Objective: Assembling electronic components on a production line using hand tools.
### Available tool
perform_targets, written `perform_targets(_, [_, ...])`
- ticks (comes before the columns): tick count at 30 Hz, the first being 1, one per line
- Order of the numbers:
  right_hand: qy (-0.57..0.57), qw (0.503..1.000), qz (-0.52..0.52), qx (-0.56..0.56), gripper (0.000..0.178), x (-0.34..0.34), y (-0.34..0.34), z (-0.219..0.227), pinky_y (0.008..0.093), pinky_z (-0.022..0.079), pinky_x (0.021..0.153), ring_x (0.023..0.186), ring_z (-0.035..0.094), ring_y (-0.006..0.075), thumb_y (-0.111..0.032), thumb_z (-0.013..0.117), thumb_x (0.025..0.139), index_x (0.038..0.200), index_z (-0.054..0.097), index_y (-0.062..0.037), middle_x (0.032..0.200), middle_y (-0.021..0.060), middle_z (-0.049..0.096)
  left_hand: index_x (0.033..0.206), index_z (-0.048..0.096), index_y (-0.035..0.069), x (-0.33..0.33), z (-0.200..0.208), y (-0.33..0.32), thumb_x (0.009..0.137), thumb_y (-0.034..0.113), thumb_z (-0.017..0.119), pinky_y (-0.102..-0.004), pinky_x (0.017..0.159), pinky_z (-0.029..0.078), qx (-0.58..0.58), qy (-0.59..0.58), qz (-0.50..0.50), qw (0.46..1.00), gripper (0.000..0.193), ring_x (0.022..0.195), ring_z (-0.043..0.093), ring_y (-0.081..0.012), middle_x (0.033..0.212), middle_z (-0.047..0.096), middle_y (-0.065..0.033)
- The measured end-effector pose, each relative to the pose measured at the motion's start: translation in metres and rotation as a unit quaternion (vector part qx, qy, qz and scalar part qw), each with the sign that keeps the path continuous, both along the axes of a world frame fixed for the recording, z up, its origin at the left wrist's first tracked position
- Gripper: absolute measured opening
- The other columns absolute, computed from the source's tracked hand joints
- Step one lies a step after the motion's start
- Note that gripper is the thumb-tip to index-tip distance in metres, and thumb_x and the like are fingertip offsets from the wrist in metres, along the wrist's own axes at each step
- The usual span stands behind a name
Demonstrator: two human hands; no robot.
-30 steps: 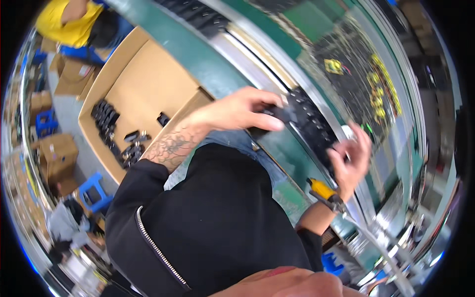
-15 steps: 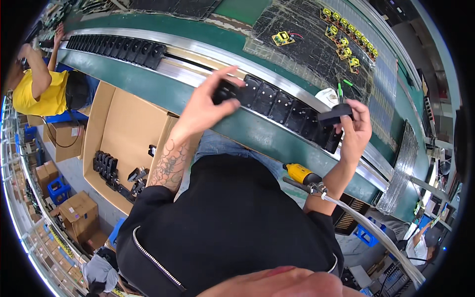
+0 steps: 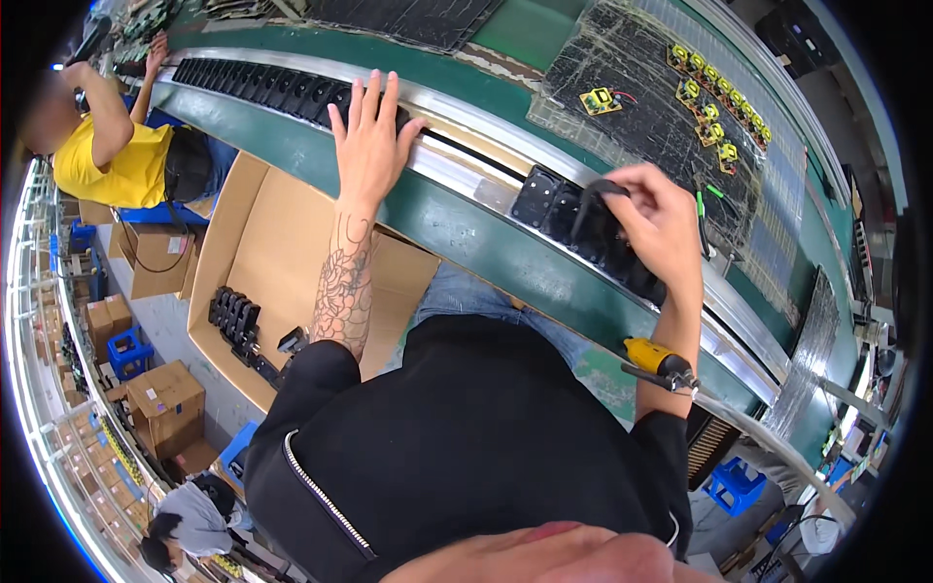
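My left hand (image 3: 369, 155) lies with its fingers spread at the near end of a long row of black plastic housings (image 3: 255, 89) on the metal rail (image 3: 442, 167). The fingers cover whatever part is beneath them. My right hand (image 3: 657, 222) pinches a black plastic piece (image 3: 589, 206) between thumb and fingers. That piece is held over a second, shorter row of black housings (image 3: 536, 198) farther right on the same rail, and its exact shape is partly hidden by the hand.
Yellow-topped circuit boards (image 3: 708, 80) and a single one (image 3: 601, 100) lie on the dark mat beyond the rail. A yellow power screwdriver (image 3: 653, 356) hangs near my right forearm. Below the bench stands a cardboard box (image 3: 255, 199) with black parts. A co-worker in yellow (image 3: 121, 160) sits left.
My left hand has moved left with a black piece to the long row and spread its fingers there. The right hand has carried its piece left over the shorter row. The view has shifted.
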State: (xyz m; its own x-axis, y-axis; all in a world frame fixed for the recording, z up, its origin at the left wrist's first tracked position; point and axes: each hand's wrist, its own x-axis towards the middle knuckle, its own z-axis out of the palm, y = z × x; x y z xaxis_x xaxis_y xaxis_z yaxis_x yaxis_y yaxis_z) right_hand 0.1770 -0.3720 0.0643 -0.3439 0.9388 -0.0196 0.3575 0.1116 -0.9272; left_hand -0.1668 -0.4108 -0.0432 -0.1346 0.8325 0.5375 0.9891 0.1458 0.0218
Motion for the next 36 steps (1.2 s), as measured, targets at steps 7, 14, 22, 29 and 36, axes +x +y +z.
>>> perform_targets(7, [0.052, 0.988, -0.131, 0.064, 0.018, 0.068, -0.008, 0.005, 0.018, 0.039, 0.055, 0.062, 0.05, 0.0055, -0.002, 0.067, 0.088, 0.105, 0.071, -0.0027, 0.084, 0.0014, 0.067, 0.152, 0.04, 0.018, -0.022, -0.001, 0.017, 0.1, 0.046, 0.051, -0.0687, 0.106, 0.034, -0.104, 0.064, 0.051, 0.991, 0.059, 0.14, 0.041, -0.0383, 0.156, 0.039, -0.0131])
perform_targets(14, [-0.085, 0.941, -0.321, -0.058, 0.02, 0.185, -0.082, -0.012, 0.0186, 0.041, 0.055, 0.063, 0.051, 0.0056, -0.007, 0.067, 0.089, 0.109, 0.072, -0.0032, 0.084, 0.0013, 0.067, 0.121, 0.067, 0.006, 0.061, 0.025, 0.004, 0.091, 0.012, 0.068, -0.0391, 0.092, 0.049, 0.09, -0.276, -0.197, 0.937, 0.03, 0.103, 0.064, -0.0254, 0.114, 0.069, -0.0101])
perform_targets(22, [-0.049, 0.912, -0.405, -0.034, 0.026, 0.187, -0.09, -0.058, 0.0215, 0.045, 0.057, 0.064, 0.054, 0.0094, -0.014, 0.077, 0.084, 0.107, 0.072, -0.0042, 0.082, 0.0031, 0.068, 0.102, 0.073, 0.004, 0.128, 0.014, -0.025, 0.089, 0.007, 0.07, -0.027, 0.074, 0.049, 0.022, -0.432, -0.231, 0.871, 0.014, 0.08, 0.06, -0.0177, 0.09, 0.068, -0.0038])
perform_targets(29, [-0.048, 0.898, -0.376, 0.224, 0.024, 0.193, -0.07, -0.094, 0.0225, 0.045, 0.058, 0.062, 0.053, 0.0083, -0.016, 0.078, 0.084, 0.104, 0.071, -0.0032, 0.08, 0.003, 0.067, 0.11, 0.073, 0.008, 0.122, 0.001, -0.031, 0.082, 0.014, 0.073, -0.0306, 0.086, 0.048, -0.007, -0.323, -0.309, 0.895, 0.029, 0.09, 0.061, -0.0204, 0.102, 0.071, -0.0024])
perform_targets(36, [0.262, 0.831, -0.461, 0.169, 0.014, 0.236, -0.08, -0.121, 0.0174, 0.027, 0.04, 0.052, 0.041, 0.0026, -0.013, 0.072, 0.091, 0.101, 0.07, -0.0025, 0.076, 0.0032, 0.063, 0.118, 0.07, 0.012, 0.145, -0.026, -0.039, 0.079, 0.02, 0.072, -0.038, 0.1, 0.041, 0.126, -0.214, -0.301, 0.921, 0.04, 0.103, 0.061, -0.0204, 0.112, 0.071, 0.0007])
